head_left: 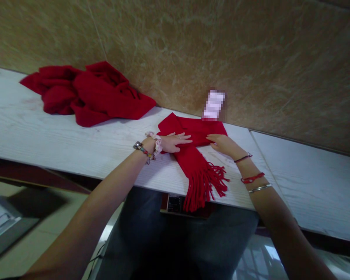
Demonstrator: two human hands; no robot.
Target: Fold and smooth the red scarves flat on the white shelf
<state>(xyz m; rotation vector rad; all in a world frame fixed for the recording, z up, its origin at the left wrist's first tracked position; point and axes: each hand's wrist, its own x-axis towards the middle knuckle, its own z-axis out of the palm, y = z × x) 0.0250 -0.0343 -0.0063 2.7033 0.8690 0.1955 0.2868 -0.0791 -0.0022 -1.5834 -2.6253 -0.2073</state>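
Note:
A red scarf (189, 159) lies partly folded on the white counter in front of me, its fringed end hanging over the near edge. My left hand (173, 143) rests flat on the crossing of its folds, fingers stretched to the right. At the right end of the folded band, my right hand (221, 144) touches the fabric with fingers extended and lying low on it. Further left, a crumpled heap of red cloth (102, 93) sits against the wall.
A white wood-grain counter (76, 144) runs along a brown marbled wall (175, 50). Leaning there behind the scarf is a pixelated pale rectangle (214, 105). Below the counter, a dark device (174, 203) shows above my lap. A grey bin-like container (8, 229) stands at lower left.

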